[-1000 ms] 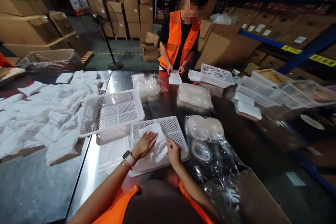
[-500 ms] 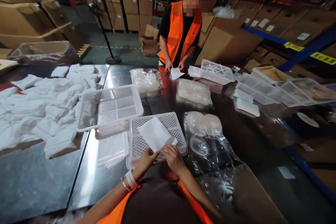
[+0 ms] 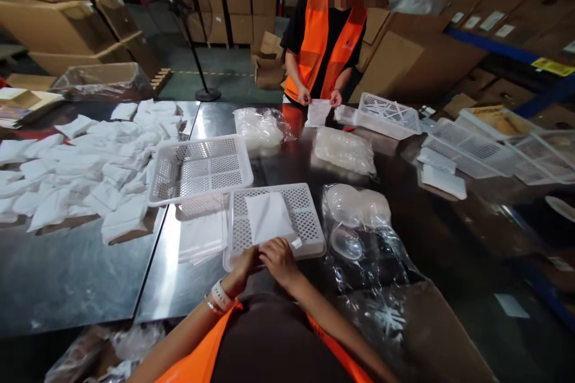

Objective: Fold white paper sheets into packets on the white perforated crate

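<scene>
A flat white pouch (image 3: 268,214) lies on an upturned white plastic basket (image 3: 309,215) in front of me. My left hand (image 3: 246,264) and my right hand (image 3: 279,258) meet at the pouch's near edge, both closed with fingers bent round it. The fingertips hide the edge itself. To the left, a stack of flat white pouches (image 3: 203,234) lies partly under the rim of an upright, slatted basket (image 3: 202,169). On the right, a clear plastic bag (image 3: 359,269) holds round translucent bowls (image 3: 357,204), with a single clear lid-like piece (image 3: 345,243) beside them.
Filled white pouches (image 3: 90,173) are heaped at the left. Two bagged bundles (image 3: 260,127) (image 3: 344,151) lie farther back. Across the table, a co-worker (image 3: 326,42) in an orange vest holds a white pouch (image 3: 318,111). More baskets (image 3: 467,146) stand at the right.
My view has turned slightly, shifting the scene. The pouch now lies straighter, and both hands have come closer together at its near edge. The co-worker has raised and spread a pouch.
</scene>
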Available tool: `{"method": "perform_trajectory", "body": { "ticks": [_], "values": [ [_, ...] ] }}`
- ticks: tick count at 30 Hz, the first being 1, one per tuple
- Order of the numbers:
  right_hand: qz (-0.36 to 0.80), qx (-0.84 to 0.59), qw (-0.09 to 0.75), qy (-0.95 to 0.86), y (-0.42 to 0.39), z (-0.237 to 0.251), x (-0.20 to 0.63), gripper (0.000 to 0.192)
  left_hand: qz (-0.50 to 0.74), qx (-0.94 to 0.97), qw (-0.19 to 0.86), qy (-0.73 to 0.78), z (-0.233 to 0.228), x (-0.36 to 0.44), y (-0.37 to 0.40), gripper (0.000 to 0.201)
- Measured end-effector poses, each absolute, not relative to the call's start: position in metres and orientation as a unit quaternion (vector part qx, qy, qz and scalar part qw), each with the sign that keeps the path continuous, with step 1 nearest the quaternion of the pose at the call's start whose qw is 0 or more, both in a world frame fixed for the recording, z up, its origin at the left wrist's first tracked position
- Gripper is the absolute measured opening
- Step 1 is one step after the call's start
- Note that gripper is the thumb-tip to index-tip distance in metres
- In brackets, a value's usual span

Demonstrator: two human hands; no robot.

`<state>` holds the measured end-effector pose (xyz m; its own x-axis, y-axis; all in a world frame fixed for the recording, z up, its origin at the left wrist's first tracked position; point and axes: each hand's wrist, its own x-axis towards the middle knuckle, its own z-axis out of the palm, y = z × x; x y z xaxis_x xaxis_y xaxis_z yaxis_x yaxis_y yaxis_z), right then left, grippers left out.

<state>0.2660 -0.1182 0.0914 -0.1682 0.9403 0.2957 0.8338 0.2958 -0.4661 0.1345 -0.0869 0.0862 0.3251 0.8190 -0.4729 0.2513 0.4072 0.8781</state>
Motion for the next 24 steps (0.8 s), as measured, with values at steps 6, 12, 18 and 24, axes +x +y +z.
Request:
{"method": "perform_trajectory", "body": {
  "ticks": [6, 12, 18, 24],
  "values": [
    [0.267, -0.640, 0.281, -0.663, -0.107, 0.098, 0.259, 0.009, 0.194, 0.347, 0.736, 0.549, 0.098, 0.135, -0.087, 0.033],
    [0.333, -0.661, 0.286, -0.609, -0.106, 0.101, 0.256, 0.013, 0.191, 0.264, 0.765, 0.555, 0.104, 0.140, -0.083, 0.023],
    [0.309, -0.670, 0.254, -0.626, -0.103, 0.097, 0.254, 0.011, 0.192, 0.223, 0.772, 0.564, 0.111, 0.140, -0.083, 0.016],
    [0.271, -0.654, 0.243, -0.663, -0.112, 0.063, 0.228, 0.005, 0.164, 0.288, 0.715, 0.616, 0.099, 0.131, -0.077, 0.029]
  ]
}}
